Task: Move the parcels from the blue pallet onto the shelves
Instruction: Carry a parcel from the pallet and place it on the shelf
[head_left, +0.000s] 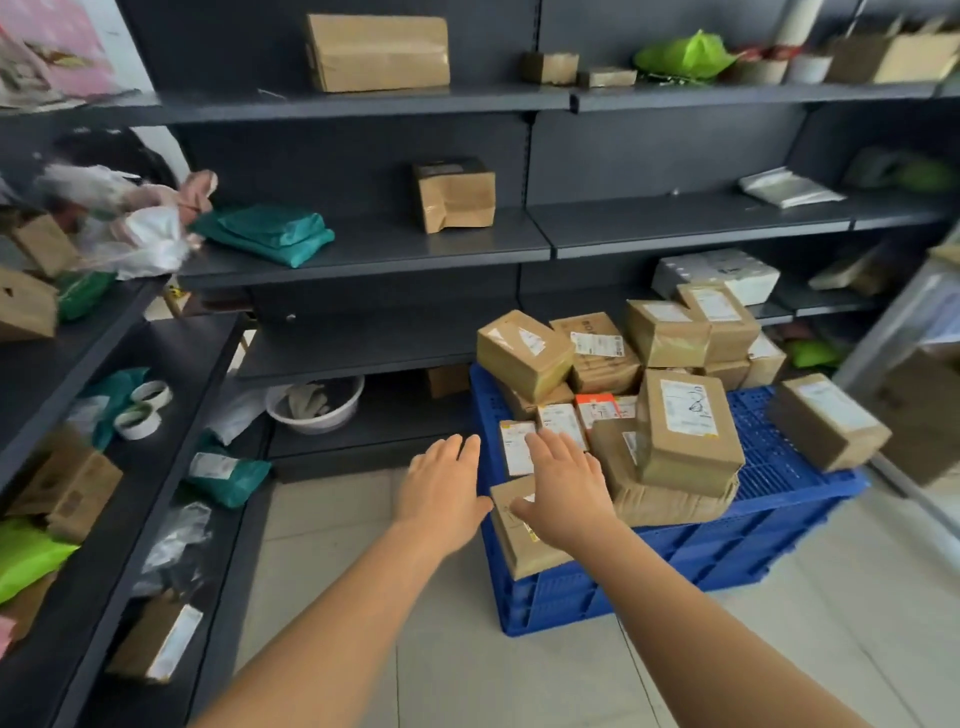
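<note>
A blue plastic pallet (727, 551) stands on the floor at centre right, piled with several brown cardboard parcels. A small brown parcel (514, 540) lies at its near left corner. My right hand (563, 483) hovers over that parcel with fingers straight, holding nothing. Just left of the pallet's edge, my left hand (441, 491) is spread flat and empty. A tall labelled parcel (685, 431) stands in the middle of the pile. Dark grey shelves (363, 244) run behind and to the left.
The shelves hold scattered boxes, a teal bag (270, 231), green bags and tape rolls (145, 408). A white basin (317, 405) sits on the lowest shelf beside the pallet. Another brown box (826, 428) rests on the pallet's right end. Tiled floor lies in front.
</note>
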